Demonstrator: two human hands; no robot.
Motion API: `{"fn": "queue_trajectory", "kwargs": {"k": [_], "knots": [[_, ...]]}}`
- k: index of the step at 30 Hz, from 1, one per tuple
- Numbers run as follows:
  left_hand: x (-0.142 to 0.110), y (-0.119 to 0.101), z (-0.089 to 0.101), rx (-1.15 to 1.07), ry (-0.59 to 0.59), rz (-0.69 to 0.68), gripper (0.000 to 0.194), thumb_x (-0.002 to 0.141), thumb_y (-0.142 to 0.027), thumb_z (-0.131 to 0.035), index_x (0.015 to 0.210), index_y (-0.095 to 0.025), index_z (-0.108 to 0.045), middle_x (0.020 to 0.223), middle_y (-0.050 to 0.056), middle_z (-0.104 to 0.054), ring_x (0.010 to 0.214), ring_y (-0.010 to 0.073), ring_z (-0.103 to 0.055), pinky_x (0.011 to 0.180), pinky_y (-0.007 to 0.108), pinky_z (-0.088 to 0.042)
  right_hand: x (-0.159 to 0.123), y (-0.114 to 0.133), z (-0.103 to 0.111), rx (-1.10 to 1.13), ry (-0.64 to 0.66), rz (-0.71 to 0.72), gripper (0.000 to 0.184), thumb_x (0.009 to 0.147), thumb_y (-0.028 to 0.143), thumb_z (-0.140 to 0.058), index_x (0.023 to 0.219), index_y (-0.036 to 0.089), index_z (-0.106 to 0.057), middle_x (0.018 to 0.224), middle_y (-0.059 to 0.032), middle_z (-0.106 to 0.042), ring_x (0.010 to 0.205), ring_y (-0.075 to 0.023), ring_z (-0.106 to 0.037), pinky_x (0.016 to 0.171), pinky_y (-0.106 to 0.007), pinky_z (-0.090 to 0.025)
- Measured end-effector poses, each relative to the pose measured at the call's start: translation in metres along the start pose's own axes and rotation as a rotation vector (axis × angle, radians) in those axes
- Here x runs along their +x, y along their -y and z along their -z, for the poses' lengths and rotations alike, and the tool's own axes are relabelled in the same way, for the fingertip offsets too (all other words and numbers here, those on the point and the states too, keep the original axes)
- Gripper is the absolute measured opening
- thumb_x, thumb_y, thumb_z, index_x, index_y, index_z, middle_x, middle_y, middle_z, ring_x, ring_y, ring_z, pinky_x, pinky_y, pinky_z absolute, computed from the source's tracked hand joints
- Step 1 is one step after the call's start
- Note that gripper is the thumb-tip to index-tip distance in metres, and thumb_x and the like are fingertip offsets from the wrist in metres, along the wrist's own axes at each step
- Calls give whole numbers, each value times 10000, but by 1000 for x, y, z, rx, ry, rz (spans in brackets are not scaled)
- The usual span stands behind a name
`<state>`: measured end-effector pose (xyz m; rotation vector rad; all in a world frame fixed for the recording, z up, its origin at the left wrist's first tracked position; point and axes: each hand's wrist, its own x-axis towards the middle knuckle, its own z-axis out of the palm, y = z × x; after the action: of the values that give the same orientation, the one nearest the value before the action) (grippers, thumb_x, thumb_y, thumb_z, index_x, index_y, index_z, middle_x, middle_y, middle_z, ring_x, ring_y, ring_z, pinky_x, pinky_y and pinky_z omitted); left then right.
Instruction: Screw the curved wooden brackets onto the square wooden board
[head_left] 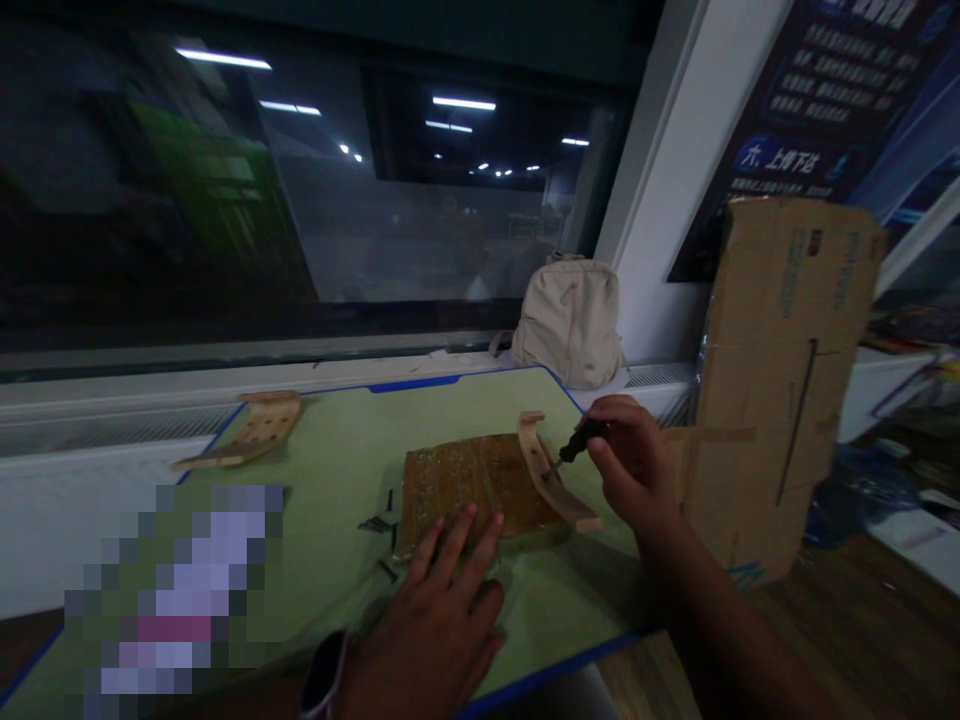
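My right hand point(634, 455) grips the black handle of a screwdriver point(576, 442). The shaft slants down to the left, its tip at a curved wooden piece point(534, 460) with small holes. That piece lies across the right end of a brown, tape-wrapped block point(465, 480). With fingers spread, my left hand point(442, 610) rests its fingertips on the near edge of the block. Several dark screws point(379, 524) lie just left of the block. Whether the screwdriver tip sits in a screw is too small to tell.
Another curved wooden piece with holes point(274, 425) lies at the table's far left corner. A blurred-out patch point(195, 590) covers the near left. Behind the pale green table point(337, 430) a beige backpack point(570, 320) stands on the sill. A tall cardboard sheet point(787, 380) leans at the right.
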<state>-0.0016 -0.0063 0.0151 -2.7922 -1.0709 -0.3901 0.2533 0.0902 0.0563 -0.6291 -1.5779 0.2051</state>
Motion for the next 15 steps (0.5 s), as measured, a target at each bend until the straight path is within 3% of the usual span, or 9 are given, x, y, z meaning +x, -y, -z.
{"fn": "queue_trajectory", "kwargs": {"k": [4,7,12,15], "knots": [[0,0,-1,12,-16,-14,280,942,-450,-671,1060,-196,-660,1602,171,-384,1449,440,-374,1075,641,-416,-1,3,-1,71,129,-85,251,965,263,-591,1210,279,-645,1151,-87,-669,1076,-217,-678,916,-421,-595],[0,0,-2,3,-13,-10,280,950,-454,-659,1055,-195,-654,1612,174,-365,1454,446,-362,1079,658,-404,-3,3,-4,100,81,-148,226,943,255,-636,1168,275,-643,1058,-57,-692,964,-190,-712,855,-376,-618],[0,0,1,3,-12,-6,260,942,-437,-672,1035,-195,-648,1607,176,-375,1451,440,-374,1078,654,-417,-1,1,-4,40,-53,-49,252,840,202,-756,1051,272,-637,872,8,-590,717,-123,-606,644,-255,-567],[2,-1,3,21,-24,-15,218,914,-376,-709,1018,-193,-652,1583,186,-412,1426,446,-412,1049,650,-451,0,2,-2,35,-9,-7,186,881,248,-708,1056,265,-649,937,-37,-609,853,-175,-636,727,-323,-590]]}}
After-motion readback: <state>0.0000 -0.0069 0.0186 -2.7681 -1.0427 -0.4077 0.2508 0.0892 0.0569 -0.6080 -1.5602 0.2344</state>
